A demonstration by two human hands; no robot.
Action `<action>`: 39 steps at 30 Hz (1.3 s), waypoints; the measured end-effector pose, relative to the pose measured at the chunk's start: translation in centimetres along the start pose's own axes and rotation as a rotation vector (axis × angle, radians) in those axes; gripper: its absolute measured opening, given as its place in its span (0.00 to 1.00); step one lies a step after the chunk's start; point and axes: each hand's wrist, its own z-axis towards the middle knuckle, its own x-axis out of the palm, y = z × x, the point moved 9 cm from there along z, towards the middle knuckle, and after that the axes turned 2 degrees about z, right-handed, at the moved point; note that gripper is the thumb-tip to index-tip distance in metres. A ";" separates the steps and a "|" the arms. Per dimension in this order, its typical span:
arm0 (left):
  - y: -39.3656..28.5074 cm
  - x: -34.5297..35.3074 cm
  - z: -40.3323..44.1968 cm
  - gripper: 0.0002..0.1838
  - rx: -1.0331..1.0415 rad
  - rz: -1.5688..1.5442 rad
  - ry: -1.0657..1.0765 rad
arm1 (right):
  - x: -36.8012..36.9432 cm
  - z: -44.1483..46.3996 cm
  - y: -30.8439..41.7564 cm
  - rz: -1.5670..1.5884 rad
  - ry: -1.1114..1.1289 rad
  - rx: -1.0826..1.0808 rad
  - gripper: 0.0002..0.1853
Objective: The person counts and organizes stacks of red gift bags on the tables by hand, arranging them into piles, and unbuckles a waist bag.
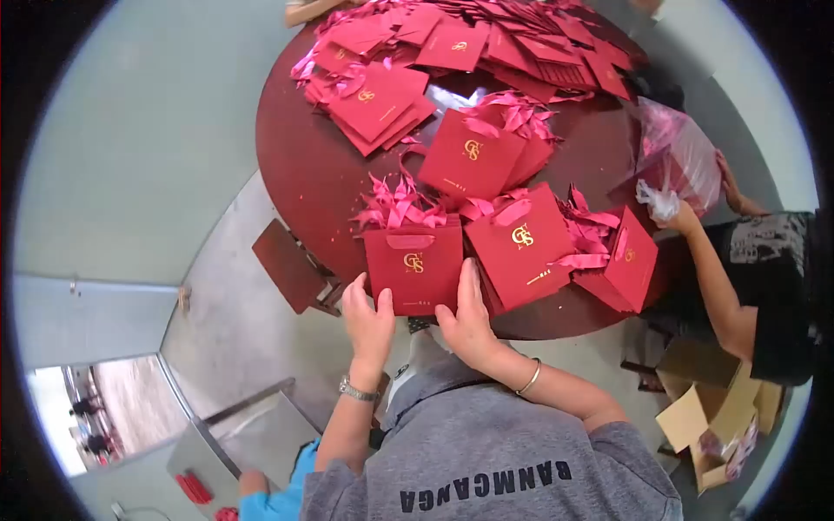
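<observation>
A stack of red paper gift bags (426,278) with pink ribbons and a gold emblem stands at the near edge of the round table. My left hand (369,323) is at its lower left side, fingers stretched and thumb by the front corner. Along the lower right side lies my right hand (470,319), also with straight fingers, its thumb near the bottom edge. Both hands are open and flank the stack; I cannot tell how firmly they press. Just right of it leans another bundle of red gift bags (526,252).
More bags (615,265) stand farther right, and a large heap (521,43) covers the far side of the dark red table (304,165). At right, a person's hand (682,217) holds a clear plastic bag (673,143). A stool (282,265) and an open cardboard box (704,417) flank the table.
</observation>
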 end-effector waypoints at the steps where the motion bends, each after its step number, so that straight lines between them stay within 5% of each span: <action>1: 0.2 0.3 0.7 0.22 0.017 -0.009 0.016 | 0.2 0.2 0.0 0.071 -0.003 0.050 0.43; 10: 3.5 4.9 3.7 0.26 -0.499 -0.851 0.561 | 2.3 1.3 -1.7 -0.037 -0.144 0.195 0.42; 12: 2.0 4.0 2.7 0.26 -0.822 -0.983 0.746 | 2.4 1.3 -1.7 -0.078 -0.153 0.208 0.42; 18: 3.6 4.7 3.0 0.27 -0.609 -0.900 0.650 | 2.7 1.5 -2.2 -0.070 -0.140 0.251 0.43; 25: 3.2 4.1 3.1 0.37 -0.659 -0.987 0.645 | 2.9 1.6 -2.7 -0.054 -0.110 0.237 0.44; 31: 3.3 3.7 2.9 0.30 -0.634 -1.281 0.755 | 3.8 1.6 -0.9 -0.052 -0.019 0.188 0.44; 36: 7.3 1.6 1.8 0.25 -0.644 -1.269 0.568 | 5.7 2.0 0.2 0.024 0.110 0.087 0.43; 39: 7.7 1.0 2.2 0.25 -0.585 -1.297 0.480 | 5.8 2.6 -0.2 0.102 0.053 0.210 0.46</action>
